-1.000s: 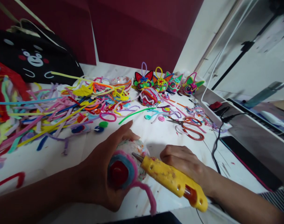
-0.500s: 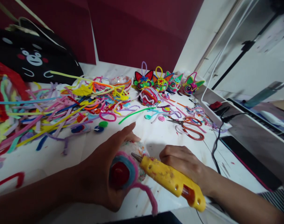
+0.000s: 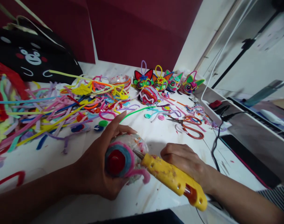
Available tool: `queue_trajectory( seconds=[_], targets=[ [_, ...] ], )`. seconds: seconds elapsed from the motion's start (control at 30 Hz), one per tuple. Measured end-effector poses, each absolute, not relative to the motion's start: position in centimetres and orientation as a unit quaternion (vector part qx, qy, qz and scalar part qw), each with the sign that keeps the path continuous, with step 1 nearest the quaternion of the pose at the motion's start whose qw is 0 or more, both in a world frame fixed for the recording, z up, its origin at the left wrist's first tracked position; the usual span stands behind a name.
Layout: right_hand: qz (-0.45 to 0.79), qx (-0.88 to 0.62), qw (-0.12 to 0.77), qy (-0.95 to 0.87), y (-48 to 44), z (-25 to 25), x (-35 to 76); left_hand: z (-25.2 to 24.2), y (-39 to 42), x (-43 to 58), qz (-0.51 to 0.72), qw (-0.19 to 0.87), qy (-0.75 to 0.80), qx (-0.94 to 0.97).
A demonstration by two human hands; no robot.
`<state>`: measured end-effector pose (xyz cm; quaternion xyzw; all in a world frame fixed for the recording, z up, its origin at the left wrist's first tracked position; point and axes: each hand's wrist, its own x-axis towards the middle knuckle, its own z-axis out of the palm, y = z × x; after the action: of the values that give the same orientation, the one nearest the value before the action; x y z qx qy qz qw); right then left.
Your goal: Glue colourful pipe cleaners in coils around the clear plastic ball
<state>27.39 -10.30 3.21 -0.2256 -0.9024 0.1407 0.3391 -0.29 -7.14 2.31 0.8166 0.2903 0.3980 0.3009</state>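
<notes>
My left hand (image 3: 102, 161) is wrapped round a whitish, speckled ball (image 3: 132, 143). On the ball's near side is a red disc (image 3: 116, 162) ringed by blue and pink pipe cleaner, and a loose pink pipe cleaner end (image 3: 143, 175) curls out to the right. My right hand (image 3: 184, 161) grips a yellow hot glue gun (image 3: 172, 177), its fingers partly hidden behind the body. The gun's metal nozzle points up and left, at the ball's surface beside the pink ring; whether it touches I cannot tell.
Loose pipe cleaners (image 3: 69, 109) heap at the left before a black bag (image 3: 34, 56). Orange-handled scissors (image 3: 190, 126) lie right of centre. Several finished cat-head ornaments (image 3: 144, 81) line the back. A phone (image 3: 250, 161) and a black cable (image 3: 216, 152) lie at the right.
My left hand has turned the ball and shifted it slightly left and up. The loose pink end now curls shorter and higher. The glue gun has moved only slightly.
</notes>
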Motion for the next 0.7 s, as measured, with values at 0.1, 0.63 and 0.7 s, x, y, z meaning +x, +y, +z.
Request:
queue_trajectory(
  seconds=[0.1,0.63,0.7],
  targets=[
    [0.131,-0.221,0.340,-0.905,-10.35,3.22,27.34,2.67,-7.01,-0.21,0.396,0.307,0.299,0.812],
    [0.084,-0.219,0.332,-0.914,-10.59,3.36,27.15,2.42,-6.36,-0.46,0.407,0.344,0.315,0.785],
    [0.078,-0.222,0.333,-0.913,-10.63,3.37,27.12,2.24,-6.24,-0.53,0.409,0.345,0.312,0.785]
  ],
)
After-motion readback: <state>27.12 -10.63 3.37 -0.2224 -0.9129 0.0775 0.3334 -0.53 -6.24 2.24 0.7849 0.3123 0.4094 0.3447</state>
